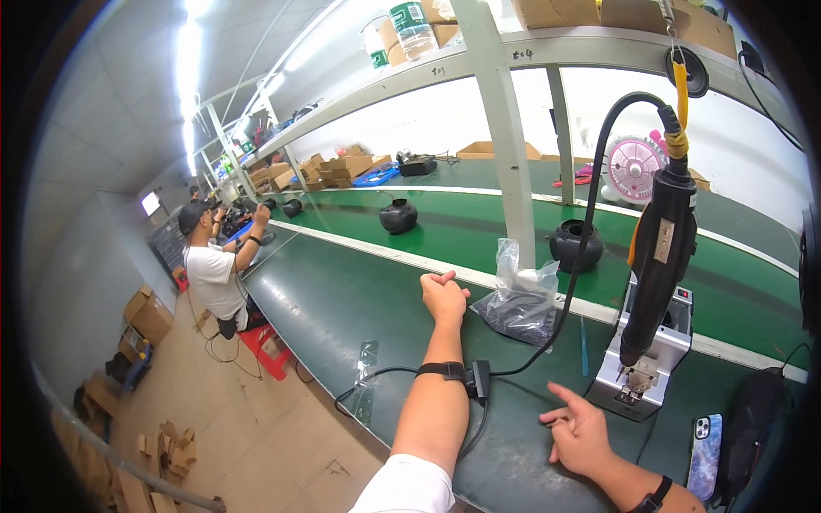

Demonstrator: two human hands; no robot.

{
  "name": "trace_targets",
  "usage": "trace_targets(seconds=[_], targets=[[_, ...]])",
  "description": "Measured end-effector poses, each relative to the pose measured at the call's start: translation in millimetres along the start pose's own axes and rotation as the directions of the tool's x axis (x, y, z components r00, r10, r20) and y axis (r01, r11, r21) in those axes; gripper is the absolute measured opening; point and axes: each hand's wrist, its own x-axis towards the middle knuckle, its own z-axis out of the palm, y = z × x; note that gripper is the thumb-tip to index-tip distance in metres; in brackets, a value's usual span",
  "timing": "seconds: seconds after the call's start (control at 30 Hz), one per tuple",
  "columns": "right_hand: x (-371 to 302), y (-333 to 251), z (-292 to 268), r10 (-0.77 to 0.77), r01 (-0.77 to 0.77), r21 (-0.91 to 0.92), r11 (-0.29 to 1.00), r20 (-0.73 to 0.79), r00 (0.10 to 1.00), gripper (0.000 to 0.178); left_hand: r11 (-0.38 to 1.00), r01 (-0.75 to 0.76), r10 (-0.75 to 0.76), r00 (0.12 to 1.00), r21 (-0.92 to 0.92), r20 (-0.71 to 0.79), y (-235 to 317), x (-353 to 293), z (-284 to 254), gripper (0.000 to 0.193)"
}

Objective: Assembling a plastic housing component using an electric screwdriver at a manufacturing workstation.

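Head view: left hand (444, 296) clenched, empty, resting on dark green bench mat (342, 316) just beside crumpled clear plastic bag of small black parts (520, 301). Right hand (580, 434) released, fingers spread, near small metal-cased feeder box (643, 363) under hanging black electric screwdriver (657, 252). Bare mat leftward to bench edge.

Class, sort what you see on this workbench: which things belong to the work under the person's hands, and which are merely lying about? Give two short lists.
Likely in use:
- left hand, closed, beside the clear bag of dark small parts
- right hand, open, near the screw feeder box
- hanging electric screwdriver
- black round housing on the green belt

Lying about:
- phone
- pink fan
- cardboard boxes
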Motion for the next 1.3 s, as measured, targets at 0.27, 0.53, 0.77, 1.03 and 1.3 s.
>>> trace_targets(seconds=[0.27,0.53,0.77,1.03,1.3], targets=[[-2.0,-5.7,-1.2,-0.097,0.096,-0.036,0.995,-0.043,0.994,0.056,0.988,0.062,-0.092,0.97,-0.139,-0.224,-10.5,14.8,-9.2,0.019],[4.3,0.2,-6.6,-0.23,0.275,-0.429,0.86,0.155,0.961,0.033,0.811,0.58,-0.584,0.799,0.077,0.139,2.3,67.1,-41.9,0.03],[4.2,-4.4,4.5,-0.339,0.412,-0.51,0.755,0.235,0.911,0.024,0.409,-0.168,-0.153,0.956,0.897,0.249,53.0,169.0,-91.1,0.047],[8.0,-19.3,13.6,-0.253,0.357,-0.576,0.735,0.256,0.933,0.038,0.375,-0.332,0.098,0.943,0.866,0.319,27.0,255.9,-62.1,0.074],[15.2,-27.0,14.7,-0.145,0.282,-0.624,0.729,0.262,0.954,0.044,0.537,-0.381,0.242,0.924,0.753,0.295,-12.7,318.0,-5.6,0.08]])
